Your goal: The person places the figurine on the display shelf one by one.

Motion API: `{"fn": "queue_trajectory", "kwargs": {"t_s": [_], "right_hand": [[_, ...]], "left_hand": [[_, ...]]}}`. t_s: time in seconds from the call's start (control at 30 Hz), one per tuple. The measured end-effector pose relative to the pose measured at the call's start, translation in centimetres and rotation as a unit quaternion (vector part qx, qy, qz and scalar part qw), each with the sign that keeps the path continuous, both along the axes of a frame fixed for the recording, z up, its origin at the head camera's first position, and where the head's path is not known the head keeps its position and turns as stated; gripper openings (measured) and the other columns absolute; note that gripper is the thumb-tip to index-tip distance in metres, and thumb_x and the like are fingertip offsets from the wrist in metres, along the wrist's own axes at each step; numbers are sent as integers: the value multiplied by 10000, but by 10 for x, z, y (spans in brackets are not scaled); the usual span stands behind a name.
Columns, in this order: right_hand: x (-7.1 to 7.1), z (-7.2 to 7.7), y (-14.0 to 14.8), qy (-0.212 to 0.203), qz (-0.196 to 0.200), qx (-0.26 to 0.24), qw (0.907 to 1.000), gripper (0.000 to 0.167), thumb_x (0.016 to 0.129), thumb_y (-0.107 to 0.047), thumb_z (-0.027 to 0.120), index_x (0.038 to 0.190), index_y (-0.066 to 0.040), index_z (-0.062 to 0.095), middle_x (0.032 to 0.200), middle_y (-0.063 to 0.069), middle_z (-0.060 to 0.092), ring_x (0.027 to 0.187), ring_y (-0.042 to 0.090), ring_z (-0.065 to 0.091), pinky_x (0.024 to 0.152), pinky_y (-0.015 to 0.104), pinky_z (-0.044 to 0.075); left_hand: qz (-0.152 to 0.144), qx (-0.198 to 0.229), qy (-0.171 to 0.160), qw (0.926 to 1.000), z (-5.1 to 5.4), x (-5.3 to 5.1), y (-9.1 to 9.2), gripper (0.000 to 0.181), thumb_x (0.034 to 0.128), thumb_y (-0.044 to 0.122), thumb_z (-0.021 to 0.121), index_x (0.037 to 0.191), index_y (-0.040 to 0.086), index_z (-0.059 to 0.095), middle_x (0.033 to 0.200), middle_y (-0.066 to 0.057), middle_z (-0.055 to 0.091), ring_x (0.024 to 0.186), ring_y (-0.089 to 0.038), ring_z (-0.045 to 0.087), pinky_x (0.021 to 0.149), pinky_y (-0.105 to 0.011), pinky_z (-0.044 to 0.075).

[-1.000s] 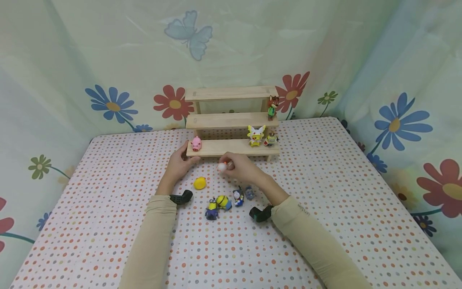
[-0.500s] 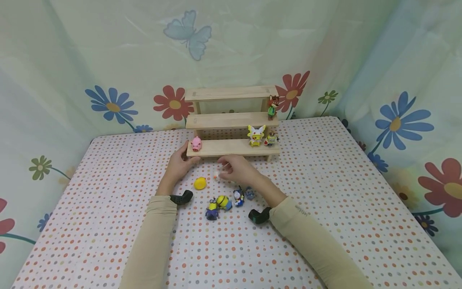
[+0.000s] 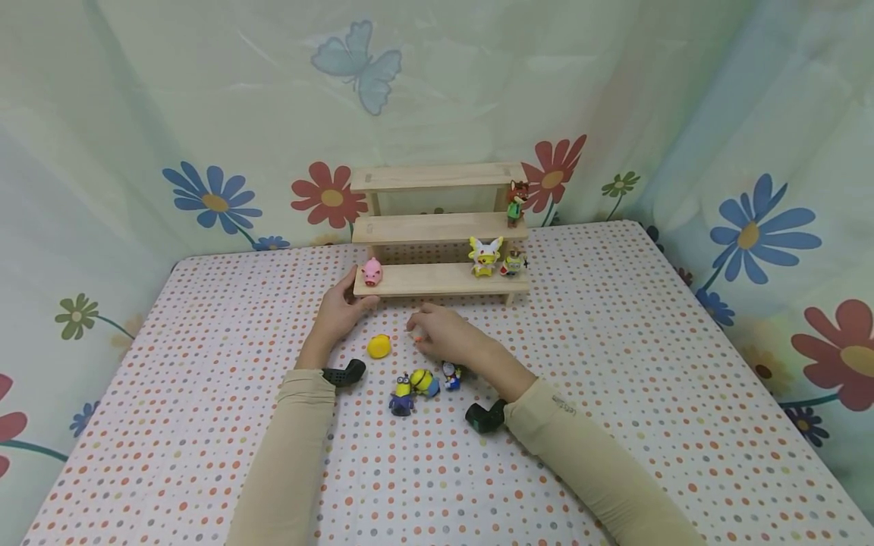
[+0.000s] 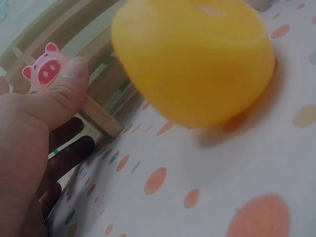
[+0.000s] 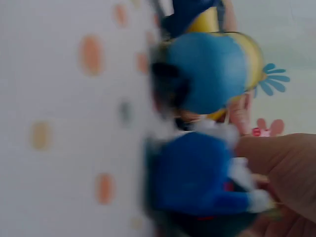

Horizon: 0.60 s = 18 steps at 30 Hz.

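My left hand [image 3: 337, 309] grips the left end of the three-tier wooden shelf [image 3: 437, 280]. In the left wrist view its thumb lies over the board beside a pink pig figure [image 4: 48, 66], with the other fingers below. My right hand [image 3: 447, 334] is low over the cloth in front of the shelf, fingers curled round a small white toy [image 3: 414, 333] that is mostly hidden. Between the hands lies a yellow rounded toy [image 3: 378, 346]. Nearer me are two minion figures [image 3: 401, 396] and a blue-and-white figure [image 3: 451, 375], partly behind the right hand.
A yellow-and-white eared figure [image 3: 484, 256] and a crowned figure [image 3: 511, 263] stand on the lowest tier's right side. A fox figure [image 3: 516, 203] stands on the middle tier. Dotted cloth [image 3: 205, 425] covers the table; a flowered curtain [image 3: 259, 114] hangs behind.
My right hand has come down and back towards me with the white toy, now covering the small grey-blue figure seen earlier. The left hand has stayed on the shelf.
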State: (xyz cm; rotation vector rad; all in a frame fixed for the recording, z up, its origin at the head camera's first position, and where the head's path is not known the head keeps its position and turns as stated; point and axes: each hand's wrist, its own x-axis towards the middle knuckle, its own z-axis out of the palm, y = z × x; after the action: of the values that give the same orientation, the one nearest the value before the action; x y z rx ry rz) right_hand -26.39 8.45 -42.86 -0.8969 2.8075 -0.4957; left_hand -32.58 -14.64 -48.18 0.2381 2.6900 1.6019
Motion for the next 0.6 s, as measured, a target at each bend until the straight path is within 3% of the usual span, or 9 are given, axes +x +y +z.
{"fn": "queue_trajectory", "kwargs": {"t_s": [0.27, 0.6], "right_hand": [[2, 10, 2, 114, -96, 499, 9986, 220, 891, -150, 661, 1105, -107, 634, 1099, 50, 593, 942, 173, 593, 837, 302, 517], [4, 10, 1, 462, 331, 843, 9948, 188, 897, -134, 652, 1080, -132, 696, 1060, 46, 587, 878, 142, 594, 767, 263, 520]], "left_hand": [[-1, -67, 60, 10000, -2, 0, 1, 948, 822, 519, 673, 1530, 120, 186, 1547, -96, 306, 1414, -250, 317, 1145, -424, 310], [5, -23, 45, 10000, -3, -1, -1, 994, 792, 576, 668, 1531, 120, 183, 1539, -98, 321, 1402, -245, 339, 1140, -420, 320]]}}
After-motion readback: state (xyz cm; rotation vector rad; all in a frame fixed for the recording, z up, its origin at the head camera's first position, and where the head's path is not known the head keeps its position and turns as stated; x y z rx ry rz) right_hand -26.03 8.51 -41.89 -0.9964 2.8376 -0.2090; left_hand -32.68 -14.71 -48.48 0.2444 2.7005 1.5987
